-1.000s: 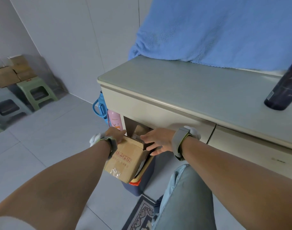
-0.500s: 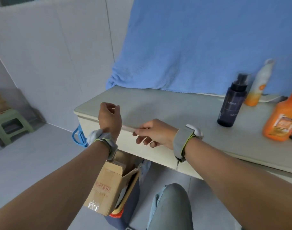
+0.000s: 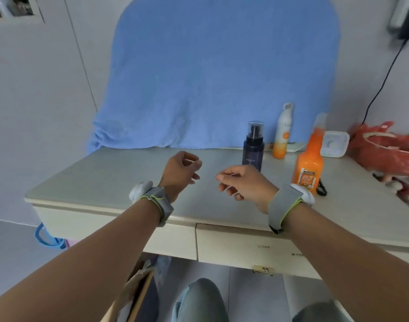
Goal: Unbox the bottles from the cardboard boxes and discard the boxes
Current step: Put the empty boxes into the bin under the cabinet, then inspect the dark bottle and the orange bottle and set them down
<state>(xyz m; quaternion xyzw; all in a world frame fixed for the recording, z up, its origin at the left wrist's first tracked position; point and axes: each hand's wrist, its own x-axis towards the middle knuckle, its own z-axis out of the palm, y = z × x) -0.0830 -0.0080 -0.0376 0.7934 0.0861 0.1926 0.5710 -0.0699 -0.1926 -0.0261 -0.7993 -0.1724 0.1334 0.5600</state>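
Two empty hands: your left hand (image 3: 180,169) and right hand (image 3: 244,182) hover loosely curled above the smooth desk (image 3: 106,180); cylindrical dark bottle (image 3: 253,147) just beyond the right.

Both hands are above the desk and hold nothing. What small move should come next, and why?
Probably a look around for another box. The left hand and the right hand hover empty over the desk, three bottles stand unboxed, and no box lies on it. The cardboard already sits low beside the knee.
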